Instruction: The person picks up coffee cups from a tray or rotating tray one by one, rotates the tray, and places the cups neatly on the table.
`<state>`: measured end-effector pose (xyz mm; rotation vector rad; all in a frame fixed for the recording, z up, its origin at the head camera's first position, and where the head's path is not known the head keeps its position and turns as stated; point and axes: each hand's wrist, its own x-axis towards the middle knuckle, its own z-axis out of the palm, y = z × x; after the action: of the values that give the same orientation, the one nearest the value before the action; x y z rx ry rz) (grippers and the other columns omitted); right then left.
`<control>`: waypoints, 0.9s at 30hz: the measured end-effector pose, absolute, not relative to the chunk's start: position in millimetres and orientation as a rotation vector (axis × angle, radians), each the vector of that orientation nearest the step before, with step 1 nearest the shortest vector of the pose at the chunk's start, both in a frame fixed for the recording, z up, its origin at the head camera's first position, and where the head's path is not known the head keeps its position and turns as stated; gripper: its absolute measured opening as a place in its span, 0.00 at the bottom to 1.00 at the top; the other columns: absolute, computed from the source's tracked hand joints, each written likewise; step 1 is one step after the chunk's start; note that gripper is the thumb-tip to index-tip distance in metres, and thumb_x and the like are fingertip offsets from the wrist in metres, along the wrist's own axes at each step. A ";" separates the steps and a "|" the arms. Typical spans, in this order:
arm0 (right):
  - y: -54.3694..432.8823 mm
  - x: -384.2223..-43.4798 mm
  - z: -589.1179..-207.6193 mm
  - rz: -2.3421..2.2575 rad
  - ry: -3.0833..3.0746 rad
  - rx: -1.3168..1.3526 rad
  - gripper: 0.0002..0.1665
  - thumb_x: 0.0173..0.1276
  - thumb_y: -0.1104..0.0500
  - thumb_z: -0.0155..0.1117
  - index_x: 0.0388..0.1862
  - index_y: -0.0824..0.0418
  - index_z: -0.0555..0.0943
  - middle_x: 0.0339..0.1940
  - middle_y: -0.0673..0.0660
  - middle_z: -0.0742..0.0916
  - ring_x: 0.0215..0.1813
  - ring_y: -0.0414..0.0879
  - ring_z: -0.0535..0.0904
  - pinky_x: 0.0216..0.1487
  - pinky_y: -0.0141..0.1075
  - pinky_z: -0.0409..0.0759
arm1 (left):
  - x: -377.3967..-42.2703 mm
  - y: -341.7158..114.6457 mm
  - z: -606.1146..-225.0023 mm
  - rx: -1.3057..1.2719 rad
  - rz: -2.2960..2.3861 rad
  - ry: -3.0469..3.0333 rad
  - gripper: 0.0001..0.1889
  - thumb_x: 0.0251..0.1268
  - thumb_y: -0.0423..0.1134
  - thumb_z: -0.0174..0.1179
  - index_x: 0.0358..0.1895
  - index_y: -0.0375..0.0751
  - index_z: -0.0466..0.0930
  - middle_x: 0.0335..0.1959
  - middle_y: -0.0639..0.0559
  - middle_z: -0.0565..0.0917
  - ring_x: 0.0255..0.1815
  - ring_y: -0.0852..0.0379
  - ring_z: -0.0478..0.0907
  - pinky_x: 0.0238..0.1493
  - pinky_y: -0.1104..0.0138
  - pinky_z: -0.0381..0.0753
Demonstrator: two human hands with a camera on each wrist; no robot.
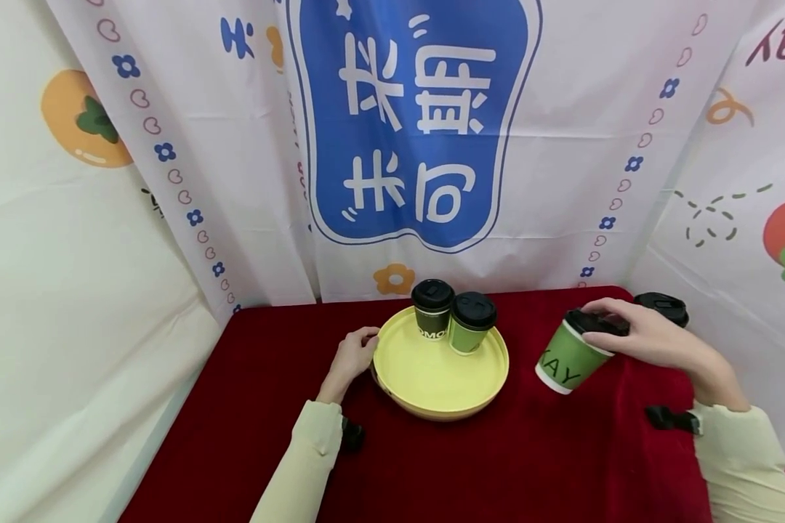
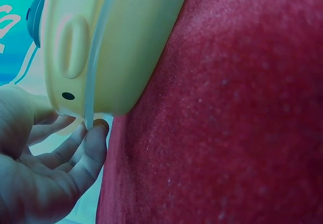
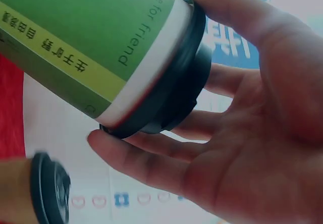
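My right hand grips a green paper cup by its black lid, thumb and fingers spread around the lid's edge. The cup is tilted and held to the right of a round yellow tray. At the tray's left edge, my left hand holds the rim; in the left wrist view its curled fingertips touch the tray's side. Two lidded paper cups stand on the tray toward the back: a dark one and a green one, side by side.
Behind my right hand stands another cup with a black lid; its brown body shows in the right wrist view. A dark red cloth covers the table. Printed white curtains close off the back and sides.
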<state>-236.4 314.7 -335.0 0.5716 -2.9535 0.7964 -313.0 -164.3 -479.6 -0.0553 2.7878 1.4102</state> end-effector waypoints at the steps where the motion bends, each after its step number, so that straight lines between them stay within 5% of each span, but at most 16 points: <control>1: 320.3 -235.8 -334.9 0.771 -2.959 0.566 0.25 0.67 0.42 0.66 0.59 0.47 0.76 0.53 0.55 0.84 0.50 0.39 0.77 0.42 0.34 0.78 | -313.3 -164.0 -479.6 -0.056 1.408 2.788 0.18 0.77 0.45 0.50 0.64 0.50 0.77 0.49 0.48 0.84 0.35 0.58 0.81 0.34 0.68 0.79; 5: 338.8 -234.0 -335.7 0.803 -3.007 0.530 0.25 0.68 0.43 0.64 0.60 0.50 0.76 0.54 0.58 0.83 0.50 0.36 0.78 0.41 0.33 0.79 | -314.2 -162.9 -479.4 -0.065 1.403 2.785 0.18 0.77 0.46 0.51 0.64 0.51 0.77 0.49 0.48 0.84 0.35 0.58 0.81 0.34 0.68 0.79; 12: 366.9 -236.1 -343.4 0.834 -3.078 0.481 0.28 0.70 0.45 0.62 0.62 0.59 0.74 0.58 0.64 0.80 0.54 0.53 0.79 0.40 0.33 0.78 | -314.8 -162.6 -480.0 -0.072 1.405 2.787 0.18 0.76 0.46 0.51 0.63 0.51 0.77 0.49 0.48 0.84 0.35 0.58 0.81 0.34 0.68 0.79; 17: 383.8 -241.7 -350.8 0.675 -3.126 0.443 0.30 0.69 0.45 0.63 0.59 0.65 0.75 0.52 0.69 0.82 0.51 0.63 0.80 0.40 0.43 0.79 | -314.7 -161.8 -481.1 -0.049 1.424 2.786 0.17 0.77 0.45 0.50 0.63 0.50 0.78 0.47 0.48 0.84 0.33 0.57 0.80 0.31 0.67 0.78; 27: 405.3 -251.4 -353.6 0.464 -3.150 0.344 0.33 0.67 0.43 0.64 0.56 0.70 0.75 0.44 0.67 0.85 0.46 0.64 0.81 0.39 0.47 0.78 | -315.3 -161.4 -480.6 -0.070 1.427 2.797 0.17 0.76 0.46 0.51 0.62 0.52 0.78 0.47 0.49 0.84 0.33 0.58 0.80 0.33 0.68 0.79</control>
<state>-251.4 405.3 -353.6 0.3437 -3.1496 0.4643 -315.3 -161.4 -480.6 -0.0697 2.7970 1.4267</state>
